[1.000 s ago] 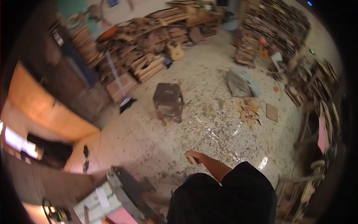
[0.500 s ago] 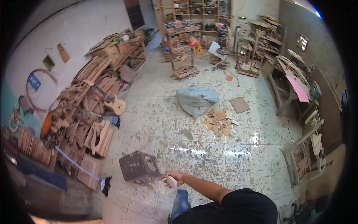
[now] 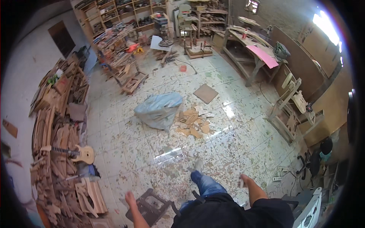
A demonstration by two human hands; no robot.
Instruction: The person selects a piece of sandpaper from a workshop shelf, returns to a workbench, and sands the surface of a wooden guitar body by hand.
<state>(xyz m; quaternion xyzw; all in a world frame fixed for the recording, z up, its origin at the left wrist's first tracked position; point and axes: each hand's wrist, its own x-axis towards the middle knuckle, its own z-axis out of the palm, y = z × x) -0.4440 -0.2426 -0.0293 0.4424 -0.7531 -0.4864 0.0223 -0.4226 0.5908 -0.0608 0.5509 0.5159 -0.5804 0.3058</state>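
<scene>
My right hand (image 3: 245, 180) is low at my side, its fingers closed around a small pale piece (image 3: 241, 184), mostly hidden. My left hand (image 3: 131, 198) is out on the left, beside a dark plastic stool (image 3: 152, 201); its fingers are too small and blurred to read. My jeans-clad leg (image 3: 209, 186) reaches over floor tiles (image 3: 125, 148) littered with chips. Ahead, a crumpled pale blue plastic sheet or bag (image 3: 157, 110) lies beside scattered tan pieces (image 3: 192, 121) and a square brown mat (image 3: 205, 93).
Stacked wood offcuts (image 3: 51, 159) and a pale guitar body with neck (image 3: 85, 154) line the left. Cluttered shelving (image 3: 118, 13) stands at the back. A workbench with a pink board (image 3: 262, 56), wooden frames (image 3: 287, 114) and a power strip with cords (image 3: 281, 170) are on the right.
My view has swung right toward the shelves and bench. The stool has slid to the bottom of view, my left hand has appeared, and my right hand has moved right.
</scene>
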